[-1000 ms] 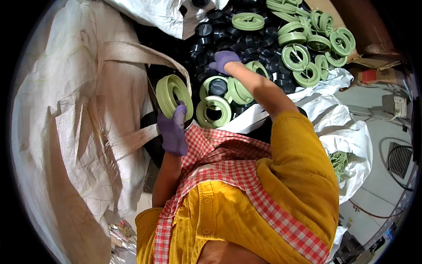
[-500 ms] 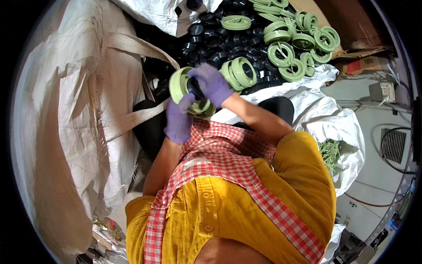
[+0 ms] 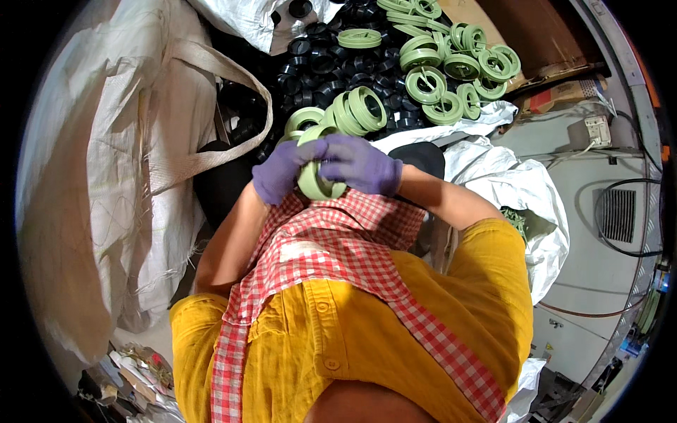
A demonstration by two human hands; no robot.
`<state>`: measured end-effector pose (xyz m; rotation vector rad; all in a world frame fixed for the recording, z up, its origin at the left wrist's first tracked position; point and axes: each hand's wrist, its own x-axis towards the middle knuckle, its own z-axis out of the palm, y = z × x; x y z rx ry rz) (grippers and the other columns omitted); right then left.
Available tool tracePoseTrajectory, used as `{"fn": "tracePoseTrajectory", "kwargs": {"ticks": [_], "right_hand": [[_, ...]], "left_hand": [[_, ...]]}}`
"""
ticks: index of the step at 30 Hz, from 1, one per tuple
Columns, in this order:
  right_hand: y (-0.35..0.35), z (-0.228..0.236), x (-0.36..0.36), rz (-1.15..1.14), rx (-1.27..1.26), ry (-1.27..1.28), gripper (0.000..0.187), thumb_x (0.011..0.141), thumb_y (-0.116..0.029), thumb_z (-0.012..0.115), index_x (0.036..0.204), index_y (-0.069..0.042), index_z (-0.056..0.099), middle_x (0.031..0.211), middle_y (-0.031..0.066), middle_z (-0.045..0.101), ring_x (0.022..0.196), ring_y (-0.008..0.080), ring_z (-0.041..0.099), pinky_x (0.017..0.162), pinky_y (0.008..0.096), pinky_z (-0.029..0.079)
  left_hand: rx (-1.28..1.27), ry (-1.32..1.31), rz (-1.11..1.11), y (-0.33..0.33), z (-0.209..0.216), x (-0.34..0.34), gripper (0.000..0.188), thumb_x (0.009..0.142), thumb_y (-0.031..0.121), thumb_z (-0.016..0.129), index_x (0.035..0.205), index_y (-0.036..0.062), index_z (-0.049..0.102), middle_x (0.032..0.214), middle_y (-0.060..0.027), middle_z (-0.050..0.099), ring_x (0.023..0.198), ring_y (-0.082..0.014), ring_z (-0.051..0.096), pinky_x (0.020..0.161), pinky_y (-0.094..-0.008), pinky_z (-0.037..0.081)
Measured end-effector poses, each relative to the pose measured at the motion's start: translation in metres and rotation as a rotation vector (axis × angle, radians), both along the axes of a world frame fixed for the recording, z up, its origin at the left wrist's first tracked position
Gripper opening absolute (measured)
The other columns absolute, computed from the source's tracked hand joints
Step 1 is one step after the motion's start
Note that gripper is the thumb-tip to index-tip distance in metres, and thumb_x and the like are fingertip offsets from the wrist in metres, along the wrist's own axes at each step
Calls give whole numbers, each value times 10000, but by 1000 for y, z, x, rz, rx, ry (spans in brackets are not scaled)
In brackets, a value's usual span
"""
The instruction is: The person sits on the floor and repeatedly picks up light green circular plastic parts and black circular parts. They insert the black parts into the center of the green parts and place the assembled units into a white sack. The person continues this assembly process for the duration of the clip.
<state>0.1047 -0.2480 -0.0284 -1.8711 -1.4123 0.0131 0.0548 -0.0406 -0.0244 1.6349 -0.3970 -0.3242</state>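
A large white woven bag [image 3: 127,176] slumps along the left side, its pale strap [image 3: 204,163] looping out to the right. On the right, a crumpled white plastic sack [image 3: 472,166] lies before a light grey cabinet [image 3: 585,285] with a dark slatted vent [image 3: 618,217]. Above the vent sits a small whitish socket box [image 3: 597,132]; flattened cardboard [image 3: 564,95] lies near it.

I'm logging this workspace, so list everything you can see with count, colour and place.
Held ring: one, green, between both hands
Loose rings: over ten, green, top centre to upper right
Round parts: many, black, heaped top centre
Large sack: one, off-white, left
Plastic bag: one, white, right
Scraps: uncounted, green, in the bag
Vent: one, dark, far right
Apron: one, red-white check, centre
Shirt: one, yellow, lower centre
Left hand, right hand: two, purple-gloved, centre
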Motion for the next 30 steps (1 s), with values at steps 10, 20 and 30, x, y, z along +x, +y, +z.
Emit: {"fn": "tracePoseTrajectory", "kwargs": {"ticks": [10,20,30], "right_hand": [[-3,-5,2,-170,23,525,320,793,-134,599,1093,-36,543,1004,114,586,860,242,601,701,341,514],[-7,-10,8,342,105,-403,200,642,-142,676,832,-125,615,1043,59,583,988,317,559,761,390,507],[-5,-3,2,-37,-65,483,425,742,-38,639,1152,-79,535,1040,125,558,1003,283,550,821,389,475]], "left_hand": [[-35,144,265,-35,-13,-4,326,821,150,616,1112,6,584,963,-44,642,821,-105,593,737,-257,488],[-560,922,-36,-8,-19,13,208,892,152,540,1045,27,605,988,-60,635,879,-129,610,818,-257,491],[-51,202,240,-27,-27,4,398,824,237,641,1128,-13,583,949,-52,645,820,-106,589,745,-251,481]]}}
